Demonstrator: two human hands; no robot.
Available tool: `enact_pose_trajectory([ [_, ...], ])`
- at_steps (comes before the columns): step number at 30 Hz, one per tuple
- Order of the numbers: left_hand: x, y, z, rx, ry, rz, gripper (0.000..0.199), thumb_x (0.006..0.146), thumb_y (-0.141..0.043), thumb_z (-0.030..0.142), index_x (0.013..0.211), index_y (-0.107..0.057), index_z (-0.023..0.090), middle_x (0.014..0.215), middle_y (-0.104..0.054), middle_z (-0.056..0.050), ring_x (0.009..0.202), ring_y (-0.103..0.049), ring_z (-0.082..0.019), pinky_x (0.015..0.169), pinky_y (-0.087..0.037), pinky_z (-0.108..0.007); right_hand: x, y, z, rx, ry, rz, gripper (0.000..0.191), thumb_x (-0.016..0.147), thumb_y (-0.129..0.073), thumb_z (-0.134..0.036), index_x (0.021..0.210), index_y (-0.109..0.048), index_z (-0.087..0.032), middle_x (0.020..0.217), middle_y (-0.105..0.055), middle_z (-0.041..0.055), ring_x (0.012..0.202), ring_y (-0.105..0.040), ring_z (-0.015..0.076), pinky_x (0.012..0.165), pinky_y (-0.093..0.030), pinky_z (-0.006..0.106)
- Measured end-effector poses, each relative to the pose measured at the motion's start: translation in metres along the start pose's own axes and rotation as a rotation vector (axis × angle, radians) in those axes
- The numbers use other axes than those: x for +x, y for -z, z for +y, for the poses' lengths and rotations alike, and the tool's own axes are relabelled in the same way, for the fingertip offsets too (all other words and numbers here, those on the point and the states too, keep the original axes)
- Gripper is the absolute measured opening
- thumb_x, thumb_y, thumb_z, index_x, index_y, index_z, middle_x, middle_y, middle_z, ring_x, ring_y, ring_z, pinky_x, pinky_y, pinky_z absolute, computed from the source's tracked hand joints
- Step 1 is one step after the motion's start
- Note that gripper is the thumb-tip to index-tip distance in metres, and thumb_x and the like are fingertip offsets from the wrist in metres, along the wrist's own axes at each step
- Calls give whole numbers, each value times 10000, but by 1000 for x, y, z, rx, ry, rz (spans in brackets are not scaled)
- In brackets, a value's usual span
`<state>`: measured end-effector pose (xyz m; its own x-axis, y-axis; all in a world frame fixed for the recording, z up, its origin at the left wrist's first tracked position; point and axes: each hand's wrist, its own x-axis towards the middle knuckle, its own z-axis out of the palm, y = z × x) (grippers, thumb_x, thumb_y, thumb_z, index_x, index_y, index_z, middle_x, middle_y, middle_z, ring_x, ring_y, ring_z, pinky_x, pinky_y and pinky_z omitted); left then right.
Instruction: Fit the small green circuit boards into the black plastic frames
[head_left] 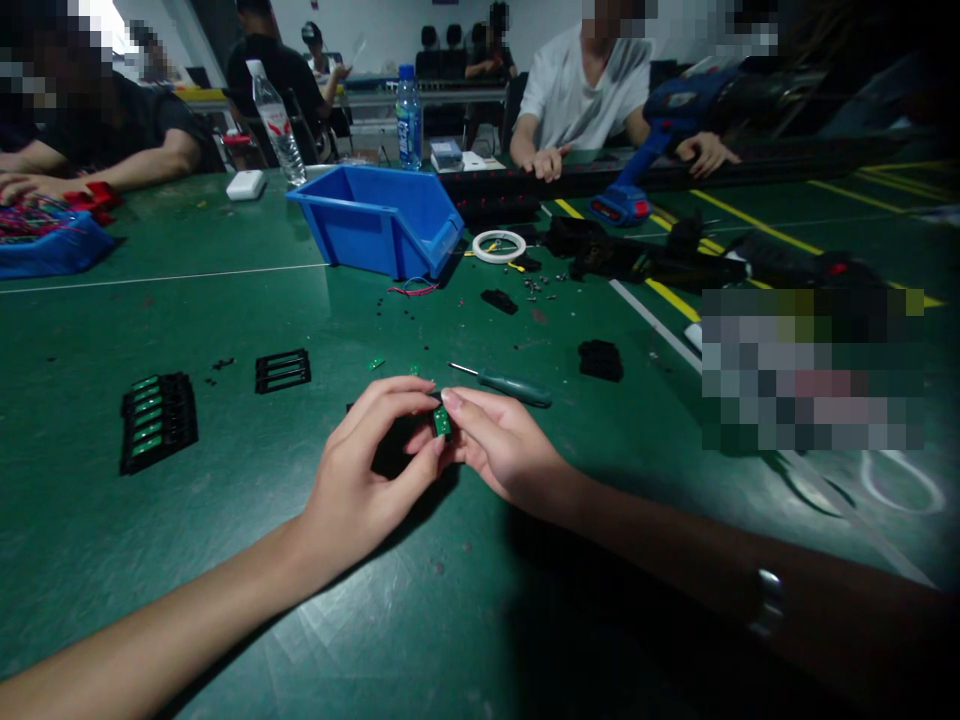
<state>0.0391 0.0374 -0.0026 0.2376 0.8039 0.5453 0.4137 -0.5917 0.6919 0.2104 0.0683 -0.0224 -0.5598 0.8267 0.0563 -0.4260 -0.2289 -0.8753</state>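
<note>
Between my two hands is a small green circuit board [442, 423], held upright just above the table. The fingers and thumb of my left hand [367, 450] pinch it from the left. My right hand [506, 440] grips it from the right, thumb on its upper edge. Part of the board is hidden by my fingers, and a dark piece shows behind them. Just beyond my hands lies a screwdriver [517, 388] with a dark green handle. To the left sit a black frame holding several green boards [159, 420] and a slotted black frame [283, 371].
A blue bin [375, 225] stands behind, near a white tape ring [499, 246] and scattered screws [541, 288]. Another black part [600, 360] lies right. A cordless drill [645, 150] and bottles [409, 120] are farther back. Co-workers sit across the table.
</note>
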Motion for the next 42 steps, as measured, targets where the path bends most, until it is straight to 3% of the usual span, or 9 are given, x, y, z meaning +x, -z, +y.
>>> enact_pose_trajectory([
  [8,1,-2,0,68,-24,1,297,851,-713,103,1112,-604,192,1227,-641,-93,1160,-618,-202,1005,-499,-362,-1,-1,-1,-105,-12,27,321,1016,-560,-430,1060,-707,-149,887,-737,69,736,-689,134,700,-583,254],
  [19,1,0,5,65,-43,21,230,878,-697,130,1087,-625,195,1187,-651,-93,1120,-626,-211,978,-505,-380,-2,-2,-3,-98,-44,16,328,1007,-565,-440,1024,-700,-142,886,-741,77,700,-691,143,667,-592,268],
  [28,1,1,3,27,-83,40,250,866,-704,99,1093,-633,178,1184,-653,-94,1100,-642,-202,972,-513,-357,0,-1,-1,-27,-56,28,307,969,-625,-446,988,-684,-146,797,-670,30,686,-667,141,673,-600,291],
  [33,1,2,3,79,-61,26,223,879,-696,117,1082,-639,188,1179,-653,-92,1091,-641,-202,947,-528,-359,1,-1,-1,12,-79,3,331,982,-600,-449,1066,-675,-137,833,-705,58,699,-683,158,699,-602,321],
  [42,3,1,2,87,-60,26,202,884,-692,143,1073,-649,201,1154,-667,-87,1080,-646,-215,936,-543,-376,0,0,-1,5,-77,7,340,988,-588,-455,1042,-692,-136,843,-723,68,683,-690,154,684,-612,311],
])
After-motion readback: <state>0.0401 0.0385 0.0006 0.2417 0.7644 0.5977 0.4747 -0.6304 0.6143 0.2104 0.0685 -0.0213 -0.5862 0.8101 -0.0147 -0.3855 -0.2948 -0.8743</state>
